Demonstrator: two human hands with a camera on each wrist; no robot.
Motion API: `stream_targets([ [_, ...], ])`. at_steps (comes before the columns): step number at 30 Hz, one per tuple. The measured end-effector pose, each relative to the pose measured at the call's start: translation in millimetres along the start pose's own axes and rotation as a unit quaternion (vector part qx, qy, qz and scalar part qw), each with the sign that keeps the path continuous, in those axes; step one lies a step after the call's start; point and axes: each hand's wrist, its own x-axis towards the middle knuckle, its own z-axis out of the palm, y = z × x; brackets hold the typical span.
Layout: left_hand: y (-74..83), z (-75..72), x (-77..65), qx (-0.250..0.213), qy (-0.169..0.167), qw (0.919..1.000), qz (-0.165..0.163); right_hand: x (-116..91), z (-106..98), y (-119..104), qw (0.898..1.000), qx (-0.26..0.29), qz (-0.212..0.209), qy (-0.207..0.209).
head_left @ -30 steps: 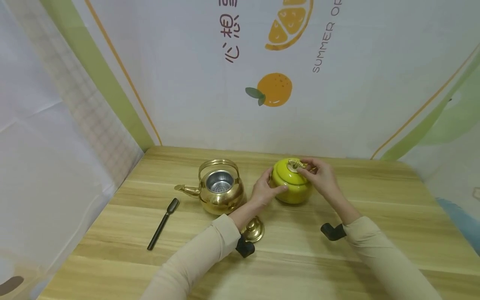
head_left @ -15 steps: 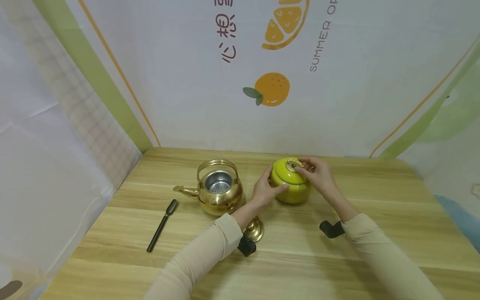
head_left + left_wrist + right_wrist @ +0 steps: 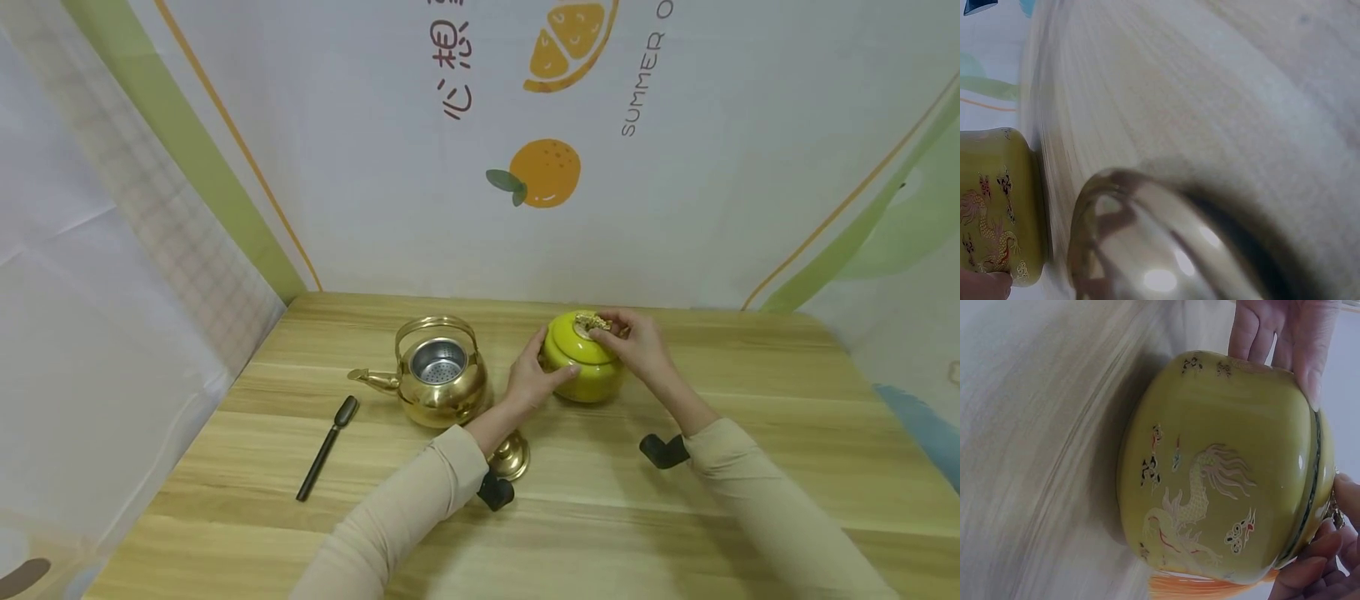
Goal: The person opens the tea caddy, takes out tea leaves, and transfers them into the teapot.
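While the left hand (image 3: 529,383) grips the yellow jar (image 3: 591,387), the right hand (image 3: 637,343) pinches its gold knob (image 3: 588,323); basically unchanged from half a second ago

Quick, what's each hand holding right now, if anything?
Left hand: holding the yellow jar by its side.
Right hand: pinching the gold knob on the jar's lid.

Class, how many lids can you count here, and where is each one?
2. The yellow lid is on the jar, its knob pinched by the right hand; the gold lid lies on the table, partly hidden by the left arm. Others could be hidden.
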Motion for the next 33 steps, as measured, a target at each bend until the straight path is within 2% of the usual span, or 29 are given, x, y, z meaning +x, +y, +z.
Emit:
stream_targets([
  [11,0.6,-0.6,0.3,-0.003,-0.002,1.0,0.001,2.5,1.2,0.0,1.0,0.005,0.011,0.002],
  [19,1.7,-0.9,-0.8,0.001,-0.001,1.0,0.005,2.6,0.2,-1.4,1.0,0.008,0.002,0.001],
  [33,0.3,-0.1,1.2,0.017,0.01,0.9998,0.006,5.3,1.4,0.1,1.0,-0.013,0.007,0.008],
])
